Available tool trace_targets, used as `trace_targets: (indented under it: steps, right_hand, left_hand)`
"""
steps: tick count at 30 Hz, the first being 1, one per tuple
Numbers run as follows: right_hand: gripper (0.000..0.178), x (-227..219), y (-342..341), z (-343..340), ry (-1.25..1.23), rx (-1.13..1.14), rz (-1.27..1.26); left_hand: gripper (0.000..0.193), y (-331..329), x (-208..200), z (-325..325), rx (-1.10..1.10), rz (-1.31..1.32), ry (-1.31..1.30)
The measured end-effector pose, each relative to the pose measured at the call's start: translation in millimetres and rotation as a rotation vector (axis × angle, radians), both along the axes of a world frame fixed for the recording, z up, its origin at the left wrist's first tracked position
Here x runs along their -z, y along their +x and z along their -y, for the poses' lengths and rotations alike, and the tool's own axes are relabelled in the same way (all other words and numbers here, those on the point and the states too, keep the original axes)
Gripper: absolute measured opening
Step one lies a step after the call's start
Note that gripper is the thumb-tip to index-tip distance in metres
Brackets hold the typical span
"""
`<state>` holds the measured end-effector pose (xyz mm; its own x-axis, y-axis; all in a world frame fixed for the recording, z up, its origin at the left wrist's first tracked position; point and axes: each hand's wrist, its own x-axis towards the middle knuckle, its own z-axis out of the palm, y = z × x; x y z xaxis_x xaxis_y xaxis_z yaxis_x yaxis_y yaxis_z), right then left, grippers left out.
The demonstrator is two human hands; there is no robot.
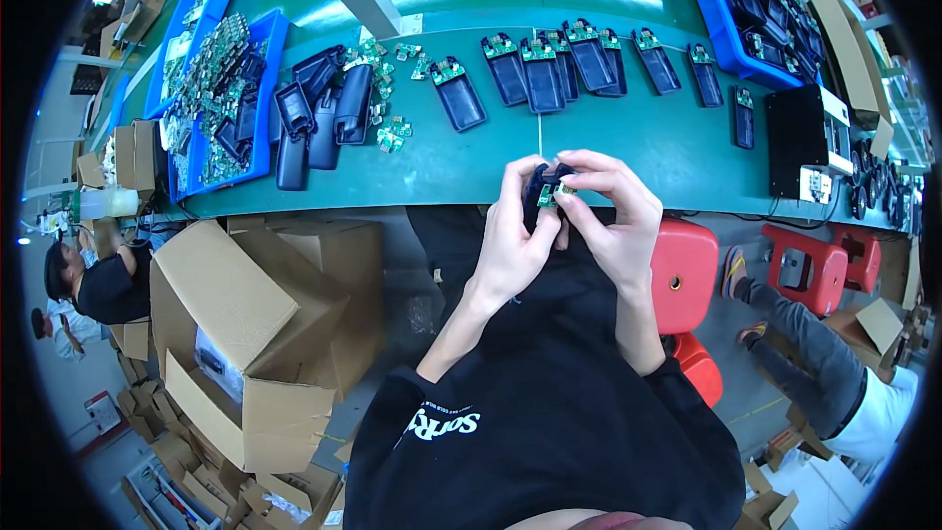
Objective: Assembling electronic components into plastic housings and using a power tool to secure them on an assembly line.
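Just past the table's near edge, my left hand (512, 247) is closed around a black plastic casing (532, 188). My right hand (620, 214) is closed too, thumb and fingers pinched on a small green circuit board (547, 196) at the casing's end. Fingers cover much of both parts. Beyond my hands lie several black casings with green boards at their ends, one of them a casing (459, 101) standing apart on the left. Farther left, plain black casings (322, 132) are heaped beside loose green boards (393, 134).
On the green table (412, 177), a blue bin (278, 59) of boards stands left and a blue bin (721, 34) of casings far right. A black box-shaped device (797, 142) sits at the right. Open cartons (226, 285) and a red stool (682, 275) flank me; other people are nearby.
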<state>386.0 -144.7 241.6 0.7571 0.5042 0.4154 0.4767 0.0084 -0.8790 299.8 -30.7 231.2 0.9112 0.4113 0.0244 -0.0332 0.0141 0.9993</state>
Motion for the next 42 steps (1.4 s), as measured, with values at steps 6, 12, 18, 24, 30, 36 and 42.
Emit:
trace_targets:
  steps: [6, 12, 18, 24, 30, 36, 42]
  right_hand:
    - [0.021, -5.5, 1.4, 4.8, -0.044, -0.004, 0.077]
    - [0.02, -3.3, 4.0, 5.6, -0.05, 0.011, 0.055]
    - [0.019, -1.9, 1.9, 6.4, -0.068, 0.015, 0.055]
    - [0.019, -4.5, 0.7, 8.4, -0.041, 0.043, 0.065]
    - [0.02, -5.8, -2.7, 13.4, -0.061, 0.072, 0.087]
    - [0.019, -6.0, 5.4, 26.5, -0.077, 0.027, 0.029]
    - [0.035, -0.8, 4.2, 32.9, 0.17, -0.155, -0.617]
  left_hand:
    - [0.039, 1.0, -4.2, 8.6, 0.066, -0.013, -0.097]
    - [0.039, 3.7, 0.1, 6.1, 0.066, -0.031, -0.063]
    - [0.039, 0.7, -2.9, 1.4, 0.101, -0.076, 0.005]
    - [0.038, -0.9, -11.5, 2.1, 0.156, 0.017, 0.005]
    - [0.039, 3.7, -3.8, 7.0, 0.127, 0.074, 0.143]
    - [0.036, 4.8, 2.7, 11.5, 0.148, 0.005, 0.129]
    - [0.035, 10.9, -0.1, 15.9, 0.204, 0.056, -0.499]
